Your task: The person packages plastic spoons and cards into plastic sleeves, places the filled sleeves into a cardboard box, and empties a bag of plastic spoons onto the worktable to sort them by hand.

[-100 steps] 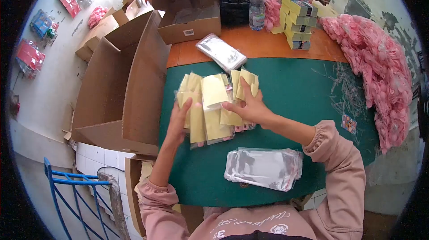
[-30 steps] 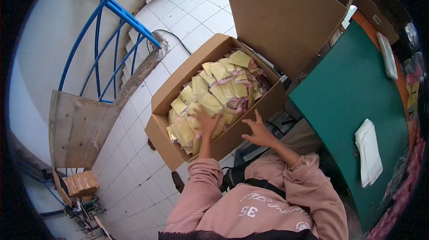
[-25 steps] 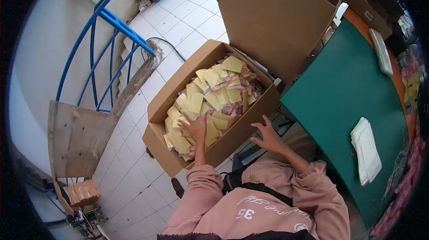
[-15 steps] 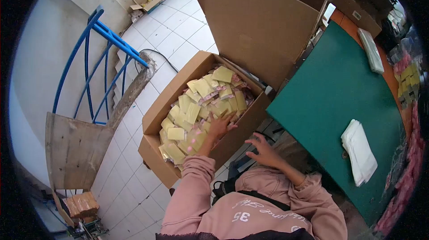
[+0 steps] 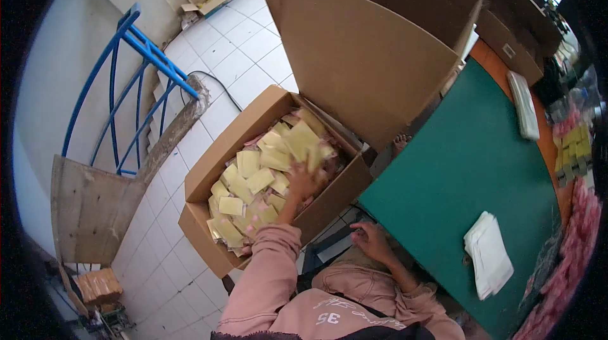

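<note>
My left hand (image 5: 303, 183) is inside the cardboard box (image 5: 209, 169), among a heap of flat yellow packets (image 5: 259, 180) with bits of pink in clear wrapping. Its fingers are blurred and close on a yellow packet (image 5: 303, 141) that stands up from the heap; part of the grip is hidden. Outside the box, near the edge of the green tabletop, my right hand (image 5: 373, 242) hovers over my lap. Its fingers are loosely bent and apart, with nothing in them.
A taller open carton (image 5: 367, 48) stands behind the box. On the green tabletop (image 5: 462, 175) lie a white stack of bags (image 5: 489, 256) and another white bundle (image 5: 523, 105). Blue railing (image 5: 133, 74) rises at left; pink material (image 5: 563, 264) lies at far right.
My left hand has moved within the heap, and a yellow packet is now raised at its fingers. My right hand has drawn lower, its fingers more bent. The whole view has shifted slightly.
</note>
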`<action>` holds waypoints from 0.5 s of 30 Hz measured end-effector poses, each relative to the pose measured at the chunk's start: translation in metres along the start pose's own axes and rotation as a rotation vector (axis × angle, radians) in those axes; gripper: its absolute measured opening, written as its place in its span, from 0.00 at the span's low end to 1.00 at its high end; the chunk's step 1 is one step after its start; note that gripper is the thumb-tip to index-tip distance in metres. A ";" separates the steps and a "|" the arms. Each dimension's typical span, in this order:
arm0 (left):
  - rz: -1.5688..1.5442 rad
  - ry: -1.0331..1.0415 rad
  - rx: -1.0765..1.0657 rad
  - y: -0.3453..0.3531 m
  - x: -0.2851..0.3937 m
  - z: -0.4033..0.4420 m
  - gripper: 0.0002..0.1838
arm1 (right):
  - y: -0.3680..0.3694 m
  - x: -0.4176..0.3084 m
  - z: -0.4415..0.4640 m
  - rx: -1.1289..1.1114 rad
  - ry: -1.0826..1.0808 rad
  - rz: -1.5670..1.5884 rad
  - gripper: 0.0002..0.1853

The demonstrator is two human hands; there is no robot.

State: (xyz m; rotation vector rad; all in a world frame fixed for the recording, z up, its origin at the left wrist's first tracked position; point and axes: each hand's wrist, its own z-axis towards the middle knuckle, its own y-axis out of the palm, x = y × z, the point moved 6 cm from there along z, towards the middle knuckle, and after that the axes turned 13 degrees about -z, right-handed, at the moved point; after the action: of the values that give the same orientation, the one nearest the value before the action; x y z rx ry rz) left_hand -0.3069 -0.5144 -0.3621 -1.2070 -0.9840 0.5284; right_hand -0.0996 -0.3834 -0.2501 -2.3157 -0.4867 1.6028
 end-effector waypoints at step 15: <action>0.021 -0.235 -0.185 -0.059 -0.011 0.064 0.56 | 0.023 0.060 0.004 -0.236 0.259 0.249 0.13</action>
State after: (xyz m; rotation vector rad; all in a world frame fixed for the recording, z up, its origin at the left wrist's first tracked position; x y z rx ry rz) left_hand -0.3760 -0.5076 -0.3084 -1.3421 -1.2422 0.6159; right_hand -0.0810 -0.3782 -0.3118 -2.8085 -0.3544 1.3747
